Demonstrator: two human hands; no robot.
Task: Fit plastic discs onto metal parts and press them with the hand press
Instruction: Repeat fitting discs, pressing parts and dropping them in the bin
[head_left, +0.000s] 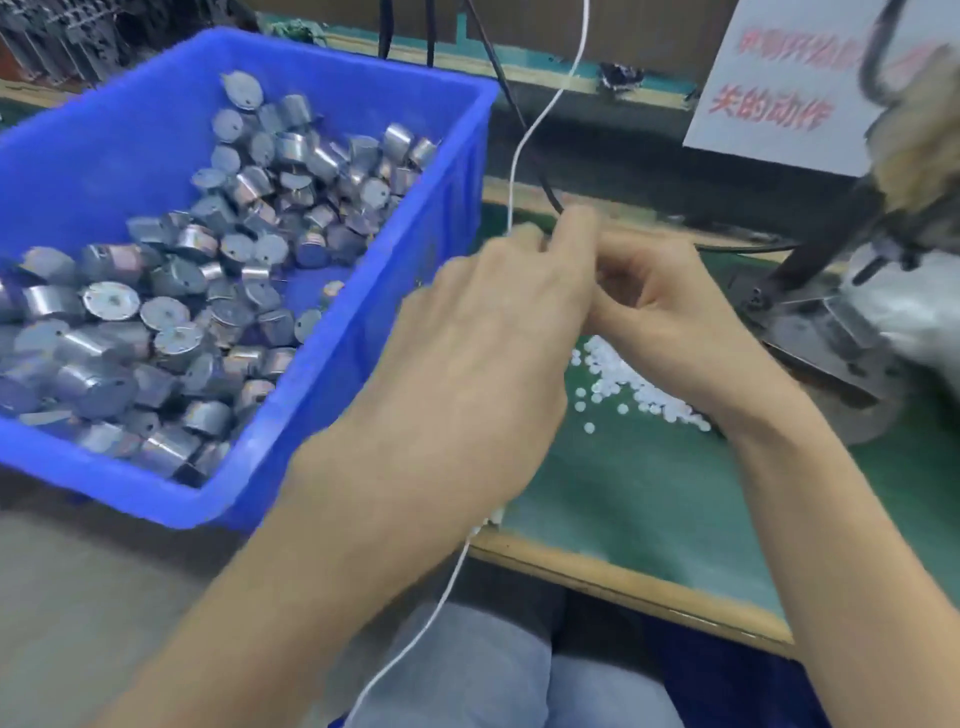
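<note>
While both hands are brought together just right of big blue plastic bin (363, 332), whatever's pinched between them is hidden. Left hand (483, 353) fingers curled in, tips pressed against right hand (670, 312), also curled; clamped on anything? can't tell, too blurry. Bin is loaded with round silver metal parts (171, 306). Small white plastic discs (631, 387) are scattered on green mat right of bin, under right hand. Grey metal hand press (841, 312) seen further right of bin.
</note>
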